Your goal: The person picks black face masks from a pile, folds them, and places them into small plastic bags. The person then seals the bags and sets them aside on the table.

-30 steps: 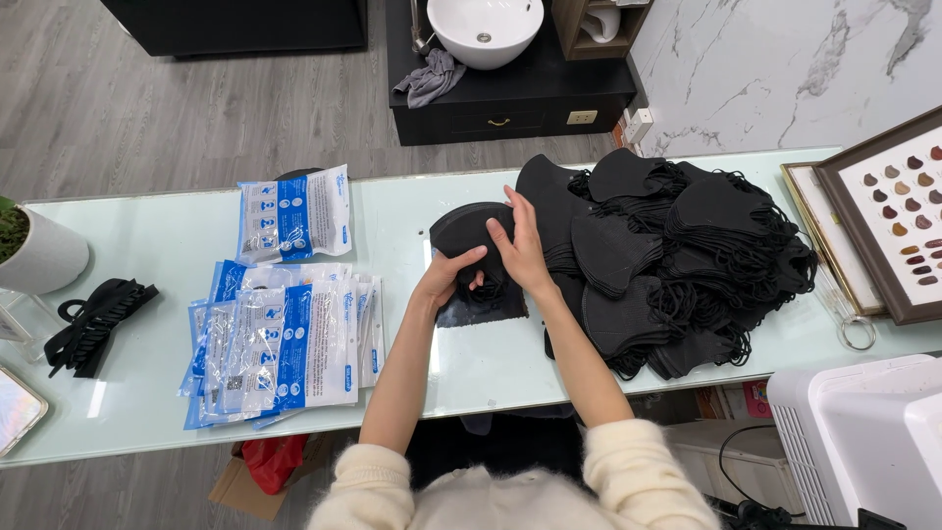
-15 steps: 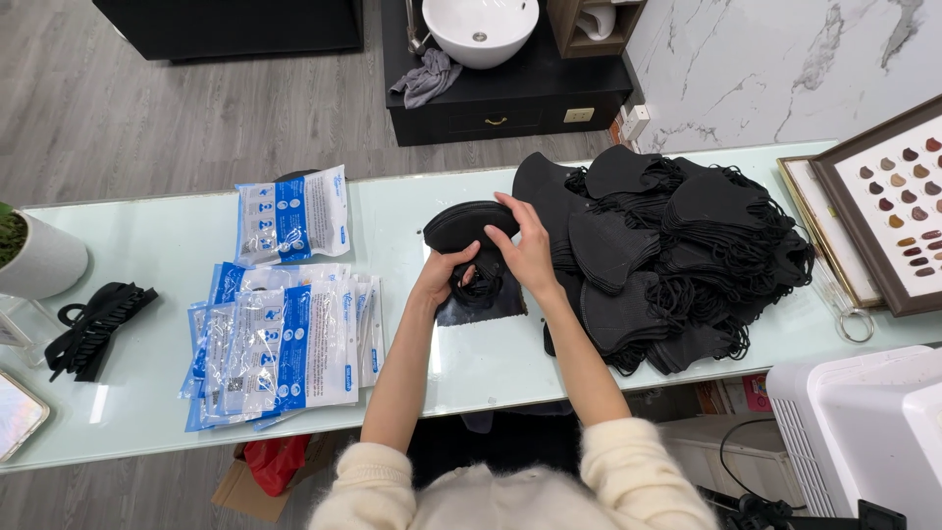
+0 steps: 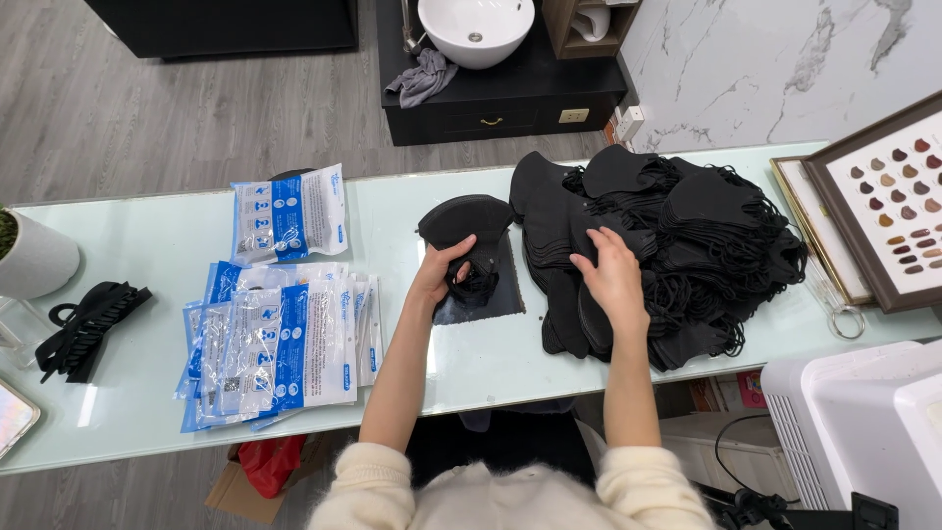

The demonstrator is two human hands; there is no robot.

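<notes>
My left hand (image 3: 439, 273) grips a folded black face mask (image 3: 467, 224) by its lower part, holding it just above a dark square patch (image 3: 491, 299) on the glass table. My right hand (image 3: 612, 275) rests with fingers spread on a big heap of black masks (image 3: 677, 226) at the right of the table, touching the pile without holding one. To the left lie several clear-and-blue packaged masks in a fanned stack (image 3: 280, 344), with one more packet (image 3: 289, 211) set apart behind them.
A pale glass table (image 3: 147, 255) spans the view. A white pot (image 3: 34, 257) and a black tangle of straps (image 3: 83, 319) sit at far left. A framed colour sample board (image 3: 893, 196) lies at the right edge. A white machine (image 3: 863, 422) stands below it.
My right hand let go of the mask and moved right onto the black heap. My left hand keeps the mask alone, now folded.
</notes>
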